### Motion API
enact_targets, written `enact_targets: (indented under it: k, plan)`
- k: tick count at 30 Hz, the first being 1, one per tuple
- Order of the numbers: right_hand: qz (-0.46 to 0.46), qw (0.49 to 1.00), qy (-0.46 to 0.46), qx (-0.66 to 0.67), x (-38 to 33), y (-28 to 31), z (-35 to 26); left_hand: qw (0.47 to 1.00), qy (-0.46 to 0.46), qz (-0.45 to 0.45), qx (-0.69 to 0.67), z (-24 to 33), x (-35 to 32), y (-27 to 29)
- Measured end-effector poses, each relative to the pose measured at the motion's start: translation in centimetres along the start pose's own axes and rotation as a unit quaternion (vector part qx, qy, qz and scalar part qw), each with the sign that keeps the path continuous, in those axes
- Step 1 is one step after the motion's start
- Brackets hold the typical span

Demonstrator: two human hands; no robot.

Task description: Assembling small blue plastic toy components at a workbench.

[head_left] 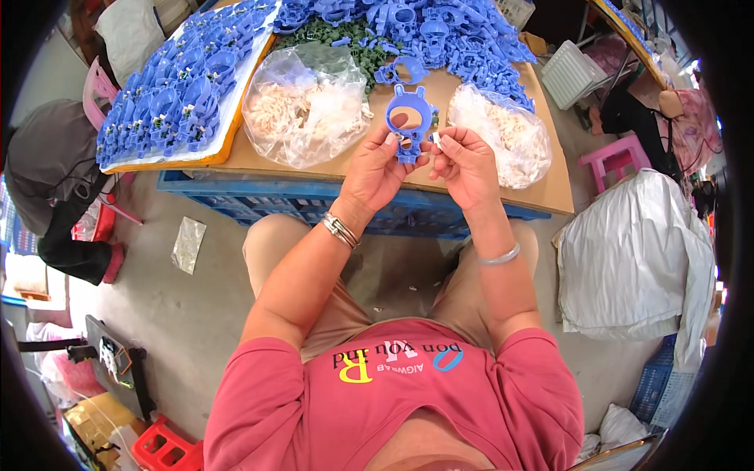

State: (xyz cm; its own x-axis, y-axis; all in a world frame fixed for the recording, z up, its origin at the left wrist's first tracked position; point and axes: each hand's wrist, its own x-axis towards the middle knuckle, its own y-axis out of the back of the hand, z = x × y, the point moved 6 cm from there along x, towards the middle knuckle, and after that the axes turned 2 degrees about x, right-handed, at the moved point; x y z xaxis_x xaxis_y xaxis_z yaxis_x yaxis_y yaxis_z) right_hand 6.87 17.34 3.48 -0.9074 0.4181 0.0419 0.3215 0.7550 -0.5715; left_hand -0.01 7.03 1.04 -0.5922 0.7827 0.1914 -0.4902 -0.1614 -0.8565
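My left hand (375, 169) is closed on a blue plastic part (408, 99), gripping its lower left side. The part has a large round ring with two ear-like tabs at the top and a smaller body with cutouts below. Close to its right side, my right hand (469, 161) pinches a small white piece (437, 138) between thumb and fingers. Whether that piece touches the blue part cannot be made out. A clear bag of small cream-coloured pieces (302, 110) lies left of my hands, and a second such bag (510, 133) lies to the right.
Loose blue parts (440, 35) and dark green pieces (334, 35) are heaped at the cardboard-covered table's (554, 184) far side. Rows of blue parts fill an orange-edged tray (224, 153) at left. Under the tabletop is a blue crate (290, 206). Pink stools (616, 157) stand around.
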Motion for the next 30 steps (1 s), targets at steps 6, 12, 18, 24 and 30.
enact_targets:
  k: [6,12,18,24,30]
  plan:
    - [0.038,0.995,0.053,-0.073,-0.1,0.4,0.0,0.999,-0.028,0.002,0.016,0.4,0.0,-0.2]
    - [0.124,0.97,0.107,-0.182,0.7,1.5,0.8,0.999,-0.037,-0.029,0.014,0.2,0.1,-0.6]
    - [0.116,0.976,0.087,-0.162,0.6,0.8,0.9,0.998,-0.036,-0.039,0.03,0.0,0.1,-0.1]
    - [-0.011,0.98,0.083,-0.178,0.4,-0.3,0.1,0.999,-0.029,-0.012,0.016,0.8,0.2,0.2]
    - [-0.055,0.924,0.178,-0.335,-0.5,-0.9,-0.9,0.999,-0.015,-0.008,-0.028,1.2,0.1,-0.4]
